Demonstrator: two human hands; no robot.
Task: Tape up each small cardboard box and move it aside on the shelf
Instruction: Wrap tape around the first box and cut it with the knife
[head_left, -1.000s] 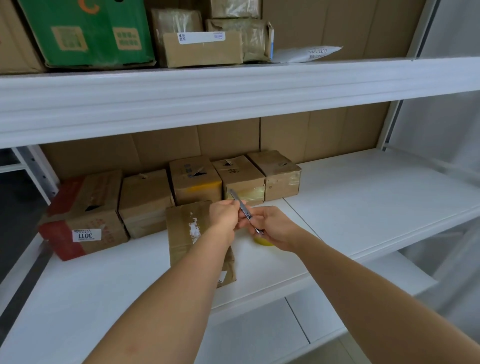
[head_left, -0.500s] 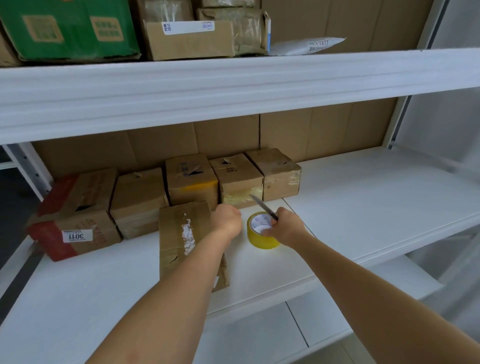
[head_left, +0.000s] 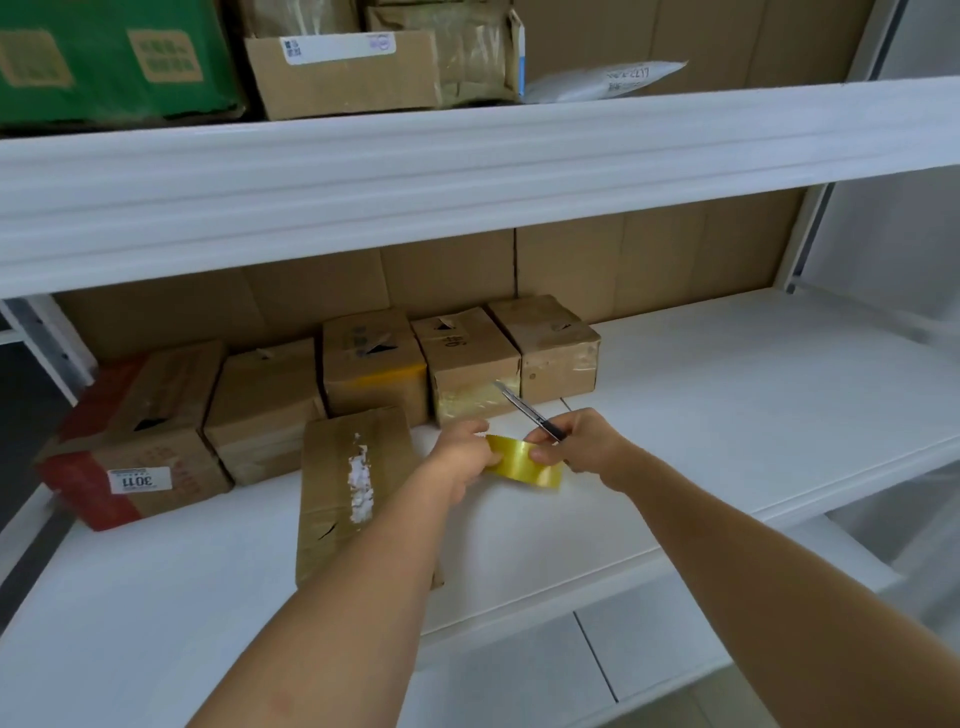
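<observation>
Storeroom or parcel depot: white metal shelving (head_left: 467, 171), labelled cardboard boxes (head_left: 343, 73), mailer bag (head_left: 602, 80) stacked above.

A white label (head_left: 136, 479) on the red-edged box (head_left: 156, 415) reads "3011" upside down.

Soft, even daylight fills the scene, brightest to the right of the hands, where the white shelf (head_left: 727, 395) looks washed out. Shadows are faint, darkest behind the boxes (head_left: 467, 358) beyond the hands. The wide lens bows the upper shelf edge (head_left: 467, 171) above them. Detail is slightly soft throughout, smeared toward the right border.
</observation>
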